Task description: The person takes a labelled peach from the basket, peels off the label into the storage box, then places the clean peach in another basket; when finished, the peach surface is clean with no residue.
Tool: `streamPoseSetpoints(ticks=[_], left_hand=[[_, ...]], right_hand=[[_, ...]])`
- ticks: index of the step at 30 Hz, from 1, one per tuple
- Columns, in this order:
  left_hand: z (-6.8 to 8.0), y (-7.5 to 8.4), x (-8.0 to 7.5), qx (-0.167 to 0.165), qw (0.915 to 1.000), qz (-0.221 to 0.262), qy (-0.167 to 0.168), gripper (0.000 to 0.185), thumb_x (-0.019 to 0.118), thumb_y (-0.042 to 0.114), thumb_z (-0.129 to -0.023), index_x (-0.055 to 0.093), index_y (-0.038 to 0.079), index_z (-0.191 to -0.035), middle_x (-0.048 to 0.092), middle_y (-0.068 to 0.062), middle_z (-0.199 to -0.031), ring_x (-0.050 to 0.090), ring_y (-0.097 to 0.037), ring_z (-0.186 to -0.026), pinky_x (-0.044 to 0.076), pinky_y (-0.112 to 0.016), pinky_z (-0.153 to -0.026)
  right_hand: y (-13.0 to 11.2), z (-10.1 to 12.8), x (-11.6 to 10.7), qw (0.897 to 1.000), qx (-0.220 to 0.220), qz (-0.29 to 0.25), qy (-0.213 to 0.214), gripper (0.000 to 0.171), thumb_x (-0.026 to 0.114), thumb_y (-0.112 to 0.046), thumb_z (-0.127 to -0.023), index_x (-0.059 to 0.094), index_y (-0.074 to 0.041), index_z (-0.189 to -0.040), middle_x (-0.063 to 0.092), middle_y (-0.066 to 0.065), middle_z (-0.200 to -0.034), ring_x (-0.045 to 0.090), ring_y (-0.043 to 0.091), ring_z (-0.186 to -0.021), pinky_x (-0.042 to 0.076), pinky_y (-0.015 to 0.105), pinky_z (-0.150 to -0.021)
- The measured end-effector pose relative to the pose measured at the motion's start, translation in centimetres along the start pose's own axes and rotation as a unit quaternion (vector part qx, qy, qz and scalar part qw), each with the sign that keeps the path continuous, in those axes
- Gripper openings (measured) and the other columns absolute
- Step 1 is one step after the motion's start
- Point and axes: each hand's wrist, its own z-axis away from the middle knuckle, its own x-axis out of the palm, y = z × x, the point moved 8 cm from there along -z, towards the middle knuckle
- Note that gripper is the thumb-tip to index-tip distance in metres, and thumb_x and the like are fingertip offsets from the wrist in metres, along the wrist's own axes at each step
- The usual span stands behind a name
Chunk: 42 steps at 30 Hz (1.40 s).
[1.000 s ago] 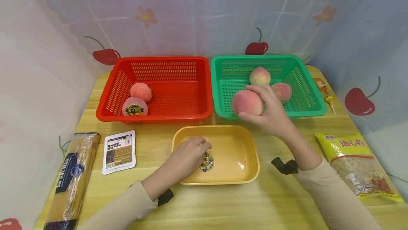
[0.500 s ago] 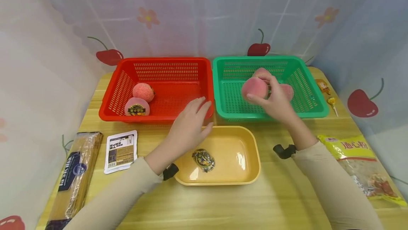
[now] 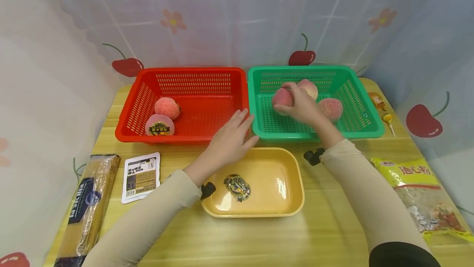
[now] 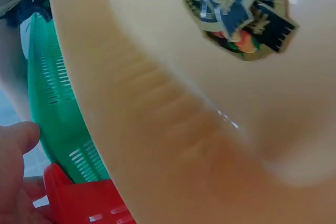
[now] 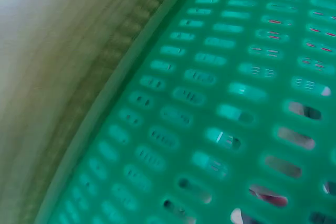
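From my screen I see the hands apart: the right hand (image 3: 303,105) grips a peach (image 3: 282,100) inside the green basket (image 3: 277,135), near two more peaches (image 3: 331,109); the left hand (image 3: 230,141), fingers extended, hangs between tray (image 3: 274,168) and red basket (image 3: 192,139) (touching either, I can't tell).
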Motion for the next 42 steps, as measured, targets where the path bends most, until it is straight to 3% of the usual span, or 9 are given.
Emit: streamPoseSetpoints(ticks=[4,9,16,22,27,32,36,42], left_hand=[[0.1,-0.1,0.1,0.001,1.0,0.002,0.001,0.067,0.049,0.047,-0.102,0.031,0.012,-0.156,0.021,-0.009,-0.166,0.018,-0.028,-0.154,0.031,-0.047,-0.119],[0.1,-0.1,0.3,0.0,1.0,0.001,0.003,0.067,0.049,0.046,-0.102,0.032,0.011,-0.156,0.022,-0.009,-0.166,0.019,-0.027,-0.154,0.031,-0.045,-0.12],[0.0,0.1,0.6,0.0,0.9999,-0.009,0.006,0.07,0.051,0.049,-0.101,0.031,0.012,-0.156,0.022,-0.008,-0.166,0.021,-0.027,-0.154,0.035,-0.045,-0.117],[-0.5,0.3,0.9,0.004,0.9995,-0.031,-0.005,0.074,0.05,0.052,-0.1,0.025,0.014,-0.158,0.017,-0.008,-0.167,0.018,-0.028,-0.154,0.033,-0.044,-0.119],[-0.7,0.6,0.9,0.003,0.9997,-0.02,-0.016,0.073,0.05,0.051,-0.1,0.026,0.014,-0.158,0.016,-0.009,-0.167,0.015,-0.028,-0.155,0.033,-0.046,-0.119],[0.3,0.5,-0.4,0.001,1.0,0.005,-0.003,0.072,0.052,0.051,-0.1,0.028,0.015,-0.158,0.018,-0.007,-0.167,0.014,-0.026,-0.155,0.037,-0.048,-0.116],[2.5,-1.0,-2.2,-0.014,0.9996,0.015,0.022,0.073,0.051,0.052,-0.099,0.027,0.016,-0.158,0.017,-0.004,-0.167,0.012,-0.023,-0.156,0.033,-0.048,-0.118],[6.6,-6.7,-5.7,-0.082,0.9937,0.032,0.069,0.078,0.055,0.052,-0.097,0.024,0.016,-0.159,0.014,-0.003,-0.168,0.008,-0.026,-0.156,0.025,-0.055,-0.121]], right_hand=[[0.2,-0.9,0.6,0.999,0.031,0.041,-0.004,0.07,0.071,-0.042,-0.09,0.035,-0.015,-0.144,0.058,0.02,-0.128,0.059,0.042,-0.104,0.053,0.053,-0.083],[0.6,-1.8,1.5,0.996,0.057,0.061,-0.016,0.071,0.069,-0.043,-0.092,0.031,-0.014,-0.144,0.057,0.025,-0.125,0.052,0.049,-0.111,0.05,0.057,-0.087],[1.0,-2.6,2.2,0.996,0.066,0.062,-0.005,0.07,0.064,-0.036,-0.096,0.026,-0.011,-0.149,0.047,0.034,-0.138,0.042,0.054,-0.121,0.046,0.064,-0.093],[1.3,-2.6,2.0,0.995,0.064,0.074,0.029,0.072,0.067,-0.034,-0.094,0.031,-0.011,-0.152,0.033,0.026,-0.153,0.037,0.053,-0.128,0.043,0.067,-0.097],[1.5,-2.2,1.6,0.993,0.055,0.1,0.034,0.074,0.07,-0.034,-0.092,0.033,-0.01,-0.152,0.035,0.024,-0.153,0.036,0.053,-0.131,0.041,0.067,-0.101],[1.2,-1.7,1.2,0.992,0.046,0.111,0.027,0.077,0.07,-0.036,-0.091,0.032,-0.012,-0.154,0.035,0.022,-0.154,0.033,0.053,-0.134,0.039,0.069,-0.101],[0.4,-1.2,0.8,0.995,0.031,0.091,0.028,0.077,0.069,-0.036,-0.092,0.031,-0.012,-0.154,0.035,0.021,-0.156,0.031,0.05,-0.138,0.032,0.068,-0.108],[-2.8,0.5,-0.4,0.998,-0.022,0.027,0.045,0.073,0.069,-0.034,-0.093,0.033,-0.011,-0.153,0.036,0.017,-0.156,0.027,0.04,-0.145,0.022,0.065,-0.116]])
